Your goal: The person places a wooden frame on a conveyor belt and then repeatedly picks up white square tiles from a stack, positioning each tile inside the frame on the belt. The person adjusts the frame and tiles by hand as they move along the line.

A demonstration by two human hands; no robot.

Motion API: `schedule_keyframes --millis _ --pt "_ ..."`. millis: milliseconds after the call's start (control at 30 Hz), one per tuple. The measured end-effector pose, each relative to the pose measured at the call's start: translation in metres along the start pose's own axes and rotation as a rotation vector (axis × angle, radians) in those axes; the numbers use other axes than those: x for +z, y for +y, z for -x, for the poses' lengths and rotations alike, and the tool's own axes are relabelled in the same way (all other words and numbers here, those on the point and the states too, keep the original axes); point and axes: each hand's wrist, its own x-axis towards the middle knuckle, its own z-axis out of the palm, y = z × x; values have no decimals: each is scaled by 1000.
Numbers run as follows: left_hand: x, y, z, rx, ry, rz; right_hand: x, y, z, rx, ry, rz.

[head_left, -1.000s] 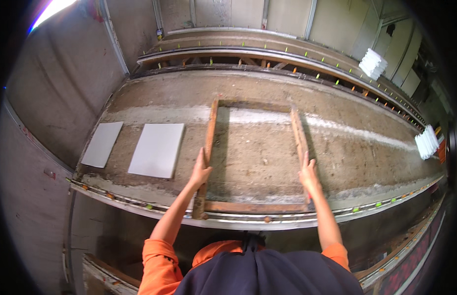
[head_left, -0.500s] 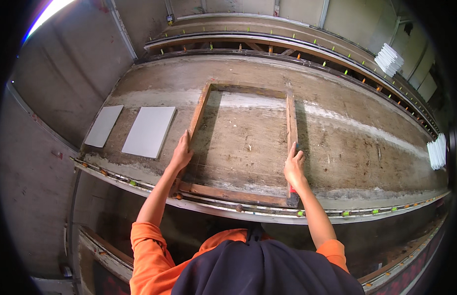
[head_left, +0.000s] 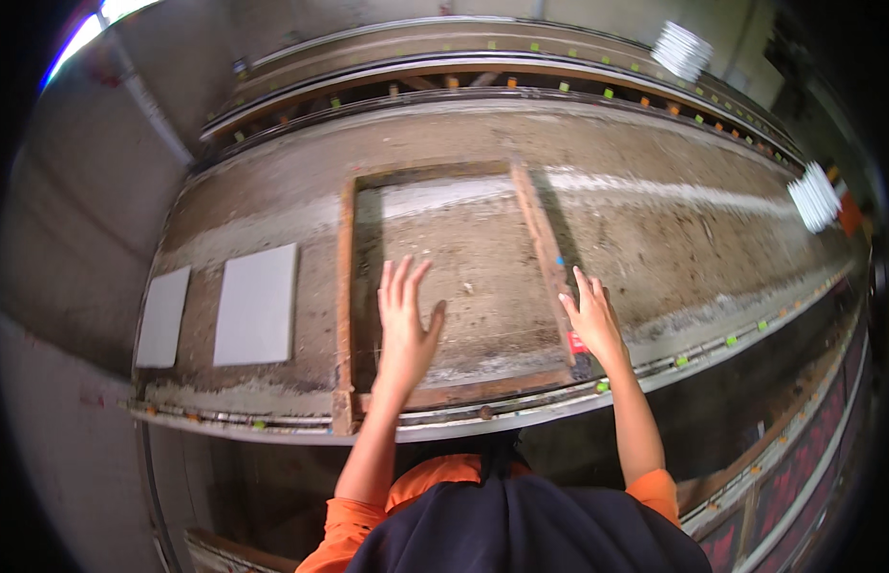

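Observation:
A rectangular wooden frame [head_left: 346, 277] lies on the long, stained worktable [head_left: 674, 239], its near bar along the front edge. My left hand [head_left: 406, 329] hovers over the inside of the frame near its left bar, fingers spread and holding nothing. Beside the right bar is my right hand [head_left: 594, 320], also with fingers apart and nothing in it. Whether its thumb touches the bar I cannot tell. A red and black piece [head_left: 578, 351] sits at the frame's near right corner. Left of the frame lie a flat white panel [head_left: 256, 306] and a narrower-looking white panel [head_left: 164, 320].
A stack of white sheets [head_left: 815, 198] stands at the table's right end. Another white stack [head_left: 681, 52] rests on the far table behind. A rail [head_left: 688, 361] with green and orange markers runs along the front edge. A grey wall [head_left: 81, 220] closes off the left.
Both hands have let go of the frame's side bars and opened. My left hand has moved right, over the frame's inside. The view has turned rightward, so the table appears shifted left.

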Motion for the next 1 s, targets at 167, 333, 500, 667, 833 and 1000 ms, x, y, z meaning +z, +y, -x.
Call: schedule_keyframes --millis 167,333,500,667,833,1000 --pt "68 126 5 248 -239 549 -50 61 66 215 355 -154" --pt "163 225 26 379 -429 721 -95 160 145 442 656 -400" --pt "242 317 45 549 -578 815 -128 244 202 605 874 -316" --pt "331 377 78 599 -792 901 -133 320 233 724 951 -82" --pt "466 395 120 648 -874 800 -69 414 258 929 1020 88" --pt "576 464 122 725 -872 806 -70 510 270 1050 1055 91"
